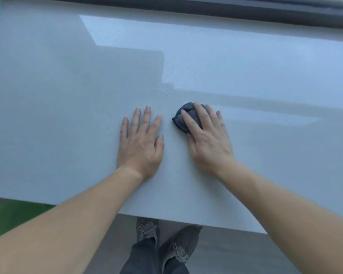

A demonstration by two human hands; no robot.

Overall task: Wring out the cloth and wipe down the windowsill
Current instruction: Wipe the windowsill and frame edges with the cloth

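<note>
On the windowsill (67, 95), head view: the surface is pale grey and glossy, and it fills most of the frame. Its far edge meets a dark window frame (186, 6) along the top. Bright patches of reflected light lie across the far and right parts of the sill.

Left hand (140, 144): palm down, flat on the sill near the front edge. Fingers are straight and slightly spread, and the thumb lies alongside. It is released and holds nothing.

Right hand (208, 143): palm down, just beside the left hand and apart from it. Its fingers lie nearly straight over a dark grey cloth (183, 115) and press it onto the sill. The thumb is mostly hidden at the near edge of the cloth, so I cannot tell whether it pinches.

Cloth: bunched into a small wad on the sill, near the middle of the frame. It sits partly under the right fingers, and its left part shows.

Below the sill's front edge: grey floor (236, 254), two grey laced shoes (179, 246) and dark trouser legs (143, 256). A blurred green shape (14, 216) sits at the lower left, and I cannot identify it.
</note>
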